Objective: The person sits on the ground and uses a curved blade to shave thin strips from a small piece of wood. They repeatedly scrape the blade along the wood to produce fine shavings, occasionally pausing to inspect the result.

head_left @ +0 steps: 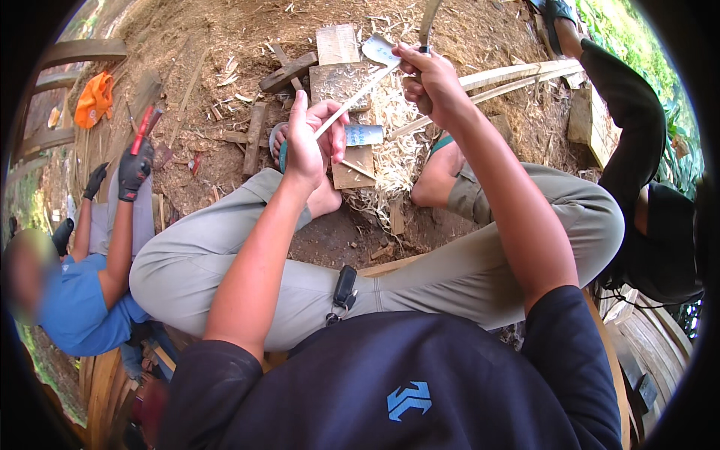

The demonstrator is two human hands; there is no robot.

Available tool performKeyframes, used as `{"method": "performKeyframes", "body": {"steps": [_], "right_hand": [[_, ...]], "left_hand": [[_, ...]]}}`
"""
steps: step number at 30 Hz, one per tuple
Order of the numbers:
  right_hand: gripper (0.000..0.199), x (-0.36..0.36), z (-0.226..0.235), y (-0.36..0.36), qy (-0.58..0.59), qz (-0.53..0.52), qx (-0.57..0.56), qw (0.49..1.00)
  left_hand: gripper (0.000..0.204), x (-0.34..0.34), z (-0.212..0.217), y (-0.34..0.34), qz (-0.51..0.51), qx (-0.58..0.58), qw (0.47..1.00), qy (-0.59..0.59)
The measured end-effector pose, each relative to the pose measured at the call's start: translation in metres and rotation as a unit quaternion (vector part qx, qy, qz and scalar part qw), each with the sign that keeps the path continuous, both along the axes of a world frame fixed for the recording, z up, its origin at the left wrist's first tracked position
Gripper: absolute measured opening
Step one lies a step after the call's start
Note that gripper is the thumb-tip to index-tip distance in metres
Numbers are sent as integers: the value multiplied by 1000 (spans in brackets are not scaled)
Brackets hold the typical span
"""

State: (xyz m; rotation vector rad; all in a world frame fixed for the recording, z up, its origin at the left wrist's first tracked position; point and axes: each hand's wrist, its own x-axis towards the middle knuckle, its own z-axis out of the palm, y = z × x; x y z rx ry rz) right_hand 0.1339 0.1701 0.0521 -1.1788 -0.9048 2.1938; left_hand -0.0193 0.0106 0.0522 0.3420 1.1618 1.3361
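My right hand [435, 84] is closed around the grip of a knife, and its curved blade [429, 24] points up and away past the top edge. My left hand [309, 141] holds a thin pale wood strip [367, 91] between thumb and fingers. The strip slants up to the right, its far end close to my right thumb. Beyond the left fingers lies a pale tube-like piece [364, 135] with blue marks. A similar curved piece [381, 49] lies near the right hand. Wooden blocks [337, 81] and curled shavings [401, 150] lie between my feet.
Long split strips [517, 73] extend to the right. Crossed wood offcuts [289, 71] lie on the dirt at left. A person in a blue shirt [86, 304] sits at left, with a black-gloved hand [135, 172] holding a red tool. Another person's dark-clad leg [626, 112] is at right.
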Motion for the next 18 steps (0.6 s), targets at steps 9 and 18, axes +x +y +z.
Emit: {"method": "performKeyframes", "body": {"steps": [9,18], "right_hand": [[24,0,-6,2,-12,22,22,999],[24,-8,5,-11,-8,57,-16,998]], "left_hand": [[44,-21,16,5,81,25,988,131],[26,-20,18,9,119,42,978,168]]}}
